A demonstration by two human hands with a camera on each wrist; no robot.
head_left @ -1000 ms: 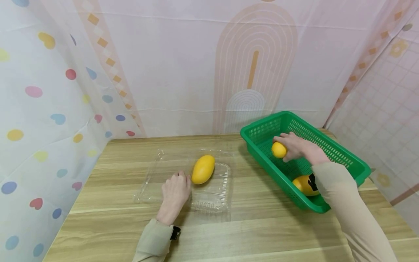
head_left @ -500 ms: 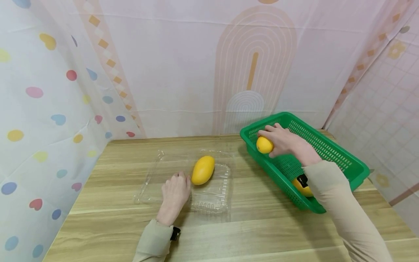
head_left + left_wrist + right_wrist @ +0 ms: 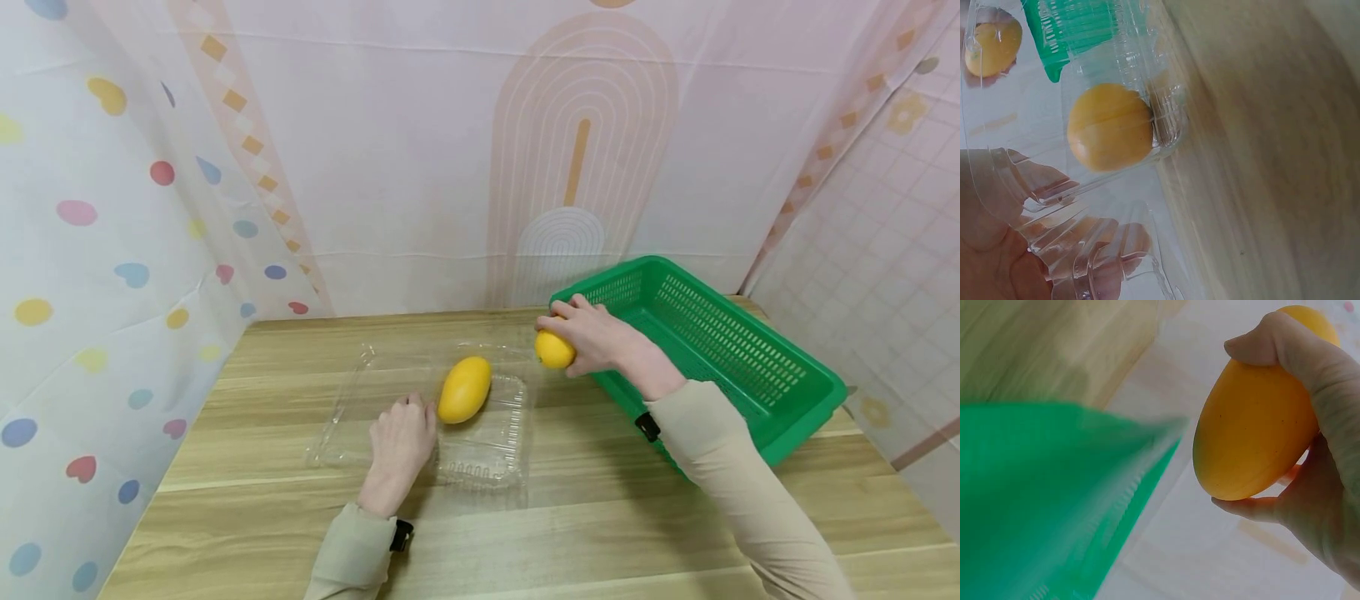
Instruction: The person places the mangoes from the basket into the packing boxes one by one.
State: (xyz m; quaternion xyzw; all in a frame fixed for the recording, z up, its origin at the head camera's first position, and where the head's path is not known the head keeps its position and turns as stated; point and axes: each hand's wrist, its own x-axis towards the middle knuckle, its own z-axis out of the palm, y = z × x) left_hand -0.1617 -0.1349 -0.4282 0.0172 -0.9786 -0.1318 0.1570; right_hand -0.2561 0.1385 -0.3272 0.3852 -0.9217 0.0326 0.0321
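My right hand [image 3: 576, 335] grips a yellow mango [image 3: 553, 350] in the air, just left of the green basket [image 3: 750, 371] and beside the clear plastic container [image 3: 480, 454]. In the right wrist view, thumb and fingers wrap round this mango [image 3: 1254, 425]. A second mango [image 3: 465, 389] lies in the container's tray. My left hand [image 3: 403, 433] rests at the tray's near left rim with its fingers curled on the plastic. The left wrist view shows the tray's mango [image 3: 1110, 128] through the clear plastic, and the held mango [image 3: 992, 47] far off.
The container's open lid [image 3: 360, 400] lies flat to the left of its tray. The wooden table [image 3: 585, 533] is hemmed in by patterned cloth walls on three sides. My right sleeve hides the basket's near corner.
My right hand has lifted the mango out of the green basket and carried it left, over the rim, toward the clear container. My left hand has stayed put.
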